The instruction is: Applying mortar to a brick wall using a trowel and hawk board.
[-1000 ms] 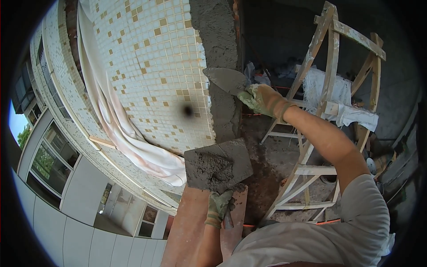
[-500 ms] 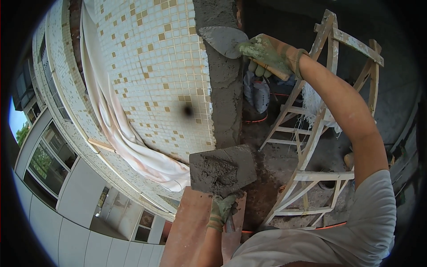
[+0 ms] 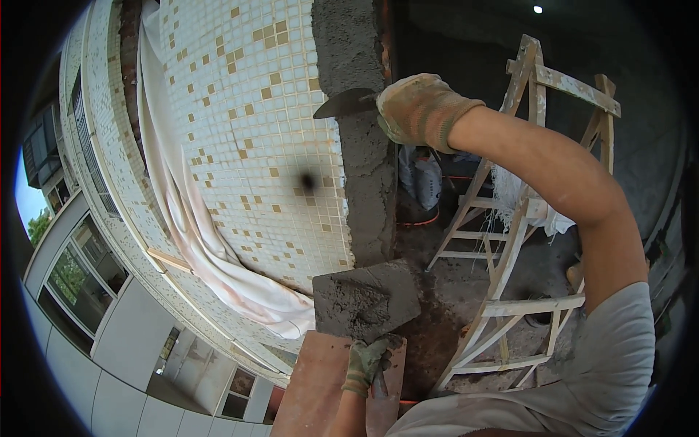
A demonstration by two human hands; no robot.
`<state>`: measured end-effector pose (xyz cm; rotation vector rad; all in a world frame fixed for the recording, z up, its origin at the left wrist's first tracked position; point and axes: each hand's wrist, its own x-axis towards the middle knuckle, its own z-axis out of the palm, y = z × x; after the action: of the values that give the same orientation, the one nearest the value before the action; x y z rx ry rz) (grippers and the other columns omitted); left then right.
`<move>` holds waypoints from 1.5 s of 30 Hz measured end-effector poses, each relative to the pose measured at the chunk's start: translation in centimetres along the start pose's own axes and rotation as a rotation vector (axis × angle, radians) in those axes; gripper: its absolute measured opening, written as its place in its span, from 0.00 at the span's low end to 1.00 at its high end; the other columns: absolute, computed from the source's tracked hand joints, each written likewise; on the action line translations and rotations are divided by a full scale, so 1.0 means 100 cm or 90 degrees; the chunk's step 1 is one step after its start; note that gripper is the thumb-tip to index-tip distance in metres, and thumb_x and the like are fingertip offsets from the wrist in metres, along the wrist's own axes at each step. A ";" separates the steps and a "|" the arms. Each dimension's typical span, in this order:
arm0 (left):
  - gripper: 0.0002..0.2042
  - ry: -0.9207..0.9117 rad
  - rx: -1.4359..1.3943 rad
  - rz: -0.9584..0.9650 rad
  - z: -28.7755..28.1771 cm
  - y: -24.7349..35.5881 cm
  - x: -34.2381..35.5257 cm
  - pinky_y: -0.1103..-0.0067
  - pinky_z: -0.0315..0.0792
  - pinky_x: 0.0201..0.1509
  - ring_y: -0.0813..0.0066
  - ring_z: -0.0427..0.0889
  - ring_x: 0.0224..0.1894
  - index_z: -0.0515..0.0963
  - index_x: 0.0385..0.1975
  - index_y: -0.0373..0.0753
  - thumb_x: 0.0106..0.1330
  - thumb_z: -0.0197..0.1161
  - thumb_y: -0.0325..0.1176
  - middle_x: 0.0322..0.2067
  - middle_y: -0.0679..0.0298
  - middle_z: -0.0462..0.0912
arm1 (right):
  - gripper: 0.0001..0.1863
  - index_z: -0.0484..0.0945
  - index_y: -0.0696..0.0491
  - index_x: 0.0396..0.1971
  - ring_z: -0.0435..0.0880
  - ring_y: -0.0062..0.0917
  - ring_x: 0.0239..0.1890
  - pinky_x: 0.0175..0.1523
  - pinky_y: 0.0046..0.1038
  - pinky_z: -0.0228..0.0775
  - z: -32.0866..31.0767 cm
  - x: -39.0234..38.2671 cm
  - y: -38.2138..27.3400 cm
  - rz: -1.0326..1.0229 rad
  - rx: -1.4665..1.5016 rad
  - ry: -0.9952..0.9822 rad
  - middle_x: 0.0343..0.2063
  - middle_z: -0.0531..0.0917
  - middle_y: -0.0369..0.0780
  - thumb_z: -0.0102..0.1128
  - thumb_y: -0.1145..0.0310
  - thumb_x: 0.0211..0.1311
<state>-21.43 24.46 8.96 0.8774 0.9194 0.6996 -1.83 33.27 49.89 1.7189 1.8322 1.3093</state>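
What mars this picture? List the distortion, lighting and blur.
In the head view, fisheye distortion bows the wooden stepladder; in the same head view, a blurred dark spot covers part of the mosaic-tiled wall, which is well lit; also in the head view, the upper right sinks into shadow, apart from one small bright light.

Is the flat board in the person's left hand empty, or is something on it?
Loaded: a lumpy heap of grey mortar lies on the board, which the gloved left hand holds.
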 end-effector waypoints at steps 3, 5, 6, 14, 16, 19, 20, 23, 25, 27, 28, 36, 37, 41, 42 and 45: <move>0.08 0.002 0.019 -0.002 -0.002 0.001 -0.003 0.76 0.71 0.18 0.71 0.76 0.16 0.79 0.32 0.35 0.57 0.65 0.32 0.20 0.61 0.78 | 0.11 0.84 0.51 0.27 0.86 0.33 0.27 0.30 0.34 0.79 -0.031 0.016 0.010 -0.019 -0.028 0.039 0.24 0.84 0.40 0.57 0.61 0.61; 0.08 0.001 0.026 -0.012 -0.001 0.002 0.001 0.76 0.71 0.18 0.71 0.76 0.16 0.79 0.32 0.35 0.57 0.65 0.32 0.20 0.61 0.78 | 0.11 0.84 0.52 0.27 0.86 0.33 0.27 0.30 0.34 0.79 -0.033 0.036 0.023 0.006 -0.030 0.041 0.24 0.84 0.41 0.56 0.63 0.61; 0.08 0.011 0.029 -0.019 0.002 0.001 -0.001 0.76 0.72 0.18 0.71 0.76 0.16 0.79 0.32 0.35 0.57 0.65 0.32 0.20 0.61 0.77 | 0.11 0.84 0.52 0.27 0.86 0.33 0.27 0.30 0.33 0.79 -0.038 0.043 0.027 0.024 -0.027 0.052 0.23 0.84 0.42 0.56 0.64 0.61; 0.07 -0.007 -0.010 -0.001 0.002 0.002 0.001 0.76 0.70 0.17 0.72 0.74 0.16 0.78 0.32 0.36 0.58 0.64 0.31 0.20 0.62 0.76 | 0.16 0.84 0.56 0.28 0.86 0.43 0.32 0.36 0.40 0.77 -0.035 0.007 0.044 0.105 0.015 0.265 0.24 0.85 0.46 0.56 0.58 0.59; 0.07 0.038 -0.018 -0.024 -0.007 -0.006 0.004 0.76 0.70 0.16 0.73 0.74 0.16 0.77 0.32 0.37 0.57 0.64 0.31 0.20 0.63 0.76 | 0.15 0.84 0.55 0.32 0.84 0.44 0.31 0.37 0.38 0.75 -0.004 -0.015 0.012 0.109 0.344 0.386 0.27 0.85 0.47 0.58 0.58 0.58; 0.07 0.056 0.028 -0.031 -0.011 0.001 0.002 0.77 0.70 0.16 0.74 0.74 0.16 0.77 0.33 0.36 0.57 0.64 0.31 0.20 0.64 0.75 | 0.15 0.77 0.59 0.46 0.81 0.19 0.30 0.35 0.24 0.74 0.076 -0.088 -0.076 0.020 0.826 0.166 0.24 0.81 0.35 0.59 0.65 0.66; 0.08 0.038 0.018 -0.012 -0.009 0.002 0.006 0.77 0.70 0.16 0.74 0.74 0.17 0.76 0.33 0.36 0.57 0.64 0.31 0.20 0.64 0.75 | 0.16 0.78 0.61 0.47 0.80 0.19 0.32 0.40 0.22 0.72 0.094 -0.124 -0.116 0.002 0.981 0.078 0.30 0.83 0.34 0.58 0.65 0.67; 0.08 0.025 0.005 0.002 -0.003 0.005 0.014 0.78 0.70 0.16 0.75 0.75 0.18 0.76 0.33 0.36 0.57 0.64 0.30 0.21 0.64 0.76 | 0.17 0.81 0.54 0.38 0.80 0.36 0.27 0.34 0.32 0.71 0.155 -0.198 -0.182 -0.035 0.759 -0.122 0.24 0.83 0.42 0.62 0.55 0.61; 0.08 0.047 -0.010 0.001 -0.007 0.008 0.021 0.78 0.70 0.16 0.75 0.76 0.18 0.77 0.33 0.35 0.57 0.64 0.30 0.22 0.63 0.77 | 0.17 0.81 0.52 0.39 0.81 0.36 0.29 0.34 0.33 0.72 0.145 -0.211 -0.187 0.015 0.916 -0.080 0.28 0.83 0.41 0.60 0.53 0.61; 0.08 0.032 0.017 0.040 -0.007 0.015 0.019 0.78 0.70 0.16 0.76 0.75 0.18 0.77 0.34 0.36 0.57 0.64 0.30 0.23 0.63 0.77 | 0.18 0.82 0.51 0.40 0.82 0.37 0.30 0.34 0.35 0.73 0.134 -0.231 -0.183 0.094 1.068 -0.045 0.31 0.84 0.40 0.59 0.51 0.61; 0.08 0.035 0.021 0.026 -0.002 0.021 0.014 0.78 0.70 0.16 0.76 0.75 0.18 0.77 0.34 0.36 0.57 0.64 0.30 0.23 0.63 0.77 | 0.17 0.81 0.53 0.43 0.82 0.35 0.33 0.39 0.34 0.73 0.132 -0.241 -0.178 -0.046 0.872 0.045 0.36 0.84 0.41 0.61 0.56 0.60; 0.13 0.175 0.319 0.347 0.032 -0.029 0.034 0.74 0.72 0.20 0.77 0.80 0.21 0.79 0.38 0.32 0.62 0.62 0.36 0.28 0.59 0.84 | 0.17 0.81 0.51 0.45 0.84 0.34 0.38 0.41 0.34 0.76 0.141 -0.209 -0.206 -0.029 0.663 0.211 0.37 0.84 0.42 0.66 0.64 0.56; 0.13 0.174 0.316 0.351 0.036 -0.036 0.043 0.74 0.72 0.20 0.77 0.80 0.21 0.79 0.38 0.32 0.62 0.62 0.36 0.28 0.59 0.84 | 0.16 0.81 0.52 0.45 0.84 0.33 0.35 0.39 0.32 0.76 0.133 -0.213 -0.210 0.082 0.771 0.159 0.35 0.85 0.42 0.66 0.65 0.56; 0.06 -0.002 -0.008 0.071 0.044 -0.020 0.024 0.77 0.70 0.17 0.73 0.78 0.16 0.79 0.28 0.36 0.61 0.63 0.33 0.20 0.63 0.80 | 0.13 0.81 0.55 0.41 0.84 0.32 0.29 0.35 0.29 0.75 0.135 -0.240 -0.207 0.227 1.049 -0.049 0.28 0.84 0.40 0.67 0.66 0.57; 0.06 0.005 -0.023 0.041 0.044 -0.012 0.024 0.79 0.70 0.17 0.74 0.77 0.16 0.79 0.27 0.37 0.61 0.63 0.32 0.20 0.64 0.79 | 0.13 0.81 0.55 0.41 0.83 0.28 0.33 0.41 0.28 0.75 0.126 -0.246 -0.195 0.225 0.981 -0.046 0.31 0.84 0.37 0.66 0.66 0.57; 0.04 0.008 0.006 0.032 0.031 0.011 0.022 0.80 0.69 0.17 0.78 0.76 0.18 0.79 0.28 0.36 0.61 0.62 0.30 0.21 0.65 0.79 | 0.15 0.80 0.51 0.44 0.84 0.33 0.37 0.41 0.33 0.77 0.160 -0.261 -0.172 -0.069 0.661 0.190 0.38 0.85 0.38 0.62 0.63 0.58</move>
<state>-17.83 25.74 10.14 0.9083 0.9149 0.7457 5.46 18.36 18.94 1.8233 3.0620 0.5659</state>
